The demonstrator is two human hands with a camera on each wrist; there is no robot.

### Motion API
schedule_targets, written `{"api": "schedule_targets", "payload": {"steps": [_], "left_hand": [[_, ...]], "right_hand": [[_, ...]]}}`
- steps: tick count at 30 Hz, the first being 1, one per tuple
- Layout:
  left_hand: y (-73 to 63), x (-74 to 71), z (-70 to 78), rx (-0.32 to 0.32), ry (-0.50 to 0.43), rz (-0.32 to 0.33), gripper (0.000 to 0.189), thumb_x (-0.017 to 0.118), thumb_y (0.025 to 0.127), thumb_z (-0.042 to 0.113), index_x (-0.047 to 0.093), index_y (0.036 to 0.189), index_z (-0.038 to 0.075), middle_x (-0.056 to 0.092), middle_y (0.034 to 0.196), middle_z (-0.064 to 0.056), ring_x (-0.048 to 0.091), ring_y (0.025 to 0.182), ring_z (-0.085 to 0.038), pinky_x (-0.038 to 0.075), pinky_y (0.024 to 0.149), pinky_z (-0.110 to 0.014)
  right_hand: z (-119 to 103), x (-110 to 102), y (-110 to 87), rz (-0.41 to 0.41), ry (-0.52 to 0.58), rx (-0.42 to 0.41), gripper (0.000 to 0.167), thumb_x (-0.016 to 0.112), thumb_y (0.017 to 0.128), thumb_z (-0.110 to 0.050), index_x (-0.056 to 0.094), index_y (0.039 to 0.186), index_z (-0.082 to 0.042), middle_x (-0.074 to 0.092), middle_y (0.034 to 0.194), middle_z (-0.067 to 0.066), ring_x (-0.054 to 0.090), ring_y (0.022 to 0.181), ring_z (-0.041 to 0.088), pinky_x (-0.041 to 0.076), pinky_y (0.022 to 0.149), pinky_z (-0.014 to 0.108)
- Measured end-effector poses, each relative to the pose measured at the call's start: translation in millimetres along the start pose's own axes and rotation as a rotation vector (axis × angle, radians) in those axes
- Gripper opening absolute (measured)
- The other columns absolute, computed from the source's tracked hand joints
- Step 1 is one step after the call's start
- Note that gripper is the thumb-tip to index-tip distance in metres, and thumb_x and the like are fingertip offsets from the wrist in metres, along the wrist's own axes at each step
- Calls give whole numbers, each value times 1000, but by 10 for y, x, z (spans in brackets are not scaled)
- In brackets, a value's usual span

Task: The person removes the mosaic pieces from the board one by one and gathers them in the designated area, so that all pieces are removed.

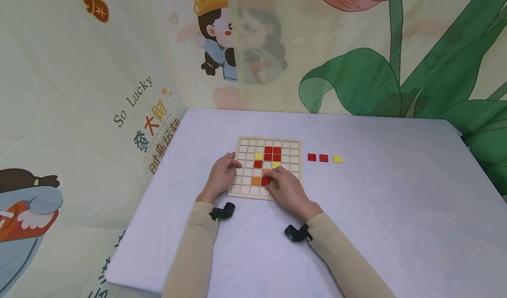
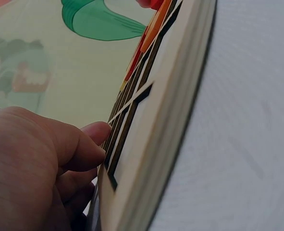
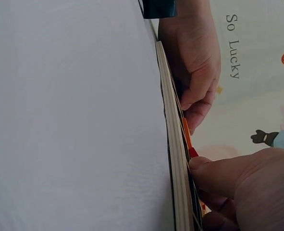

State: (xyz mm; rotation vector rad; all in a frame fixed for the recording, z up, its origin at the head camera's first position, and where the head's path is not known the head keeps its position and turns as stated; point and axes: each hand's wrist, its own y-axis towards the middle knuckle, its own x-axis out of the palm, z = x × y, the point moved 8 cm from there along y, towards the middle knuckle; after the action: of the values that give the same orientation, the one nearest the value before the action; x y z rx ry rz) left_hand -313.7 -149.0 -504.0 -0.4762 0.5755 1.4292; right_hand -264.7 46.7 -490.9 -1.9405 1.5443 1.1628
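Observation:
A square wooden grid board (image 1: pixel 245 142) lies on the table with several red, yellow and orange square tiles in its cells. My left hand (image 1: pixel 221 174) holds the board's left edge, its bent thumb and fingertips at the rim. Near the front of the board, my right hand (image 1: pixel 288 190) pinches a red tile (image 1: pixel 265 182) between thumb and index finger. Beside that tile sits an orange tile (image 1: pixel 255 181); another orange one behind it is partly covered by the index finger. In the right wrist view, the right thumb (image 3: pixel 206 168) touches the red tile (image 3: pixel 193 152).
Two loose red tiles (image 1: pixel 317 157) and a yellow tile (image 1: pixel 337 159) lie in a row to the board's right. The white table (image 1: pixel 388 192) extends far to the right. Printed cloth (image 1: pixel 269 95) hangs behind it and along the left.

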Motion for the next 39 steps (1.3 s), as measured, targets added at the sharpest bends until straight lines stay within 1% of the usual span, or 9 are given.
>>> {"api": "schedule_targets", "payload": {"steps": [7,10,17,21,23,28,32,35,39], "left_hand": [[8,4,-8,2,1,-2,19,50,93,2,67,99,10,41,153,-6,25,147,-24,19,121,-42],[8,2,-12,2,6,0,19,50,93,2,67,99,10,41,153,-5,25,147,-23,19,121,-41],[10,4,-18,1,17,1,19,51,93,2,67,99,9,40,153,-6,25,146,-24,19,121,-42],[15,9,-26,-4,12,0,20,50,93,2,67,99,10,40,153,-5,25,146,-23,20,121,-41],[17,11,-27,-4,6,-1,20,50,93,2,67,99,10,40,153,-5,26,146,-22,20,121,-41],[18,11,-28,-7,6,-1,20,49,93,2,67,99,10,40,153,-5,25,146,-22,20,121,-41],[18,9,-31,-18,13,-1,20,50,93,3,67,99,11,40,153,-4,25,147,-21,19,121,-40],[17,9,-30,-24,11,-4,19,50,93,3,67,99,11,40,154,-3,24,147,-20,19,121,-40],[15,10,-27,-27,7,-7,19,50,93,3,66,99,11,39,154,-3,23,147,-20,18,121,-40]], "right_hand": [[39,-61,9,5,43,2,29,74,86,-12,70,115,-10,60,102,-1,54,84,14,51,72,26],[84,-91,19,-5,64,25,26,73,87,-13,70,113,-12,59,104,-3,56,87,13,52,75,27],[220,-215,35,-14,110,76,31,72,88,-17,67,118,-14,57,102,-3,52,84,17,51,69,29],[338,-322,40,0,126,106,30,71,89,-17,65,119,-13,60,103,-2,54,87,18,52,74,29],[406,-371,39,5,142,130,31,72,89,-16,65,119,-13,61,102,-1,55,87,19,52,74,30],[557,-484,30,14,175,187,32,71,89,-12,64,120,-12,62,101,1,54,85,21,50,68,30],[681,-547,17,18,182,243,35,71,89,-16,62,122,-13,61,102,1,53,88,22,52,64,29],[770,-589,16,37,169,264,34,73,88,-18,62,120,-13,61,100,1,53,89,22,52,65,30],[884,-641,8,50,154,271,31,73,88,-19,63,117,-12,62,99,3,53,89,22,49,71,31]]}}
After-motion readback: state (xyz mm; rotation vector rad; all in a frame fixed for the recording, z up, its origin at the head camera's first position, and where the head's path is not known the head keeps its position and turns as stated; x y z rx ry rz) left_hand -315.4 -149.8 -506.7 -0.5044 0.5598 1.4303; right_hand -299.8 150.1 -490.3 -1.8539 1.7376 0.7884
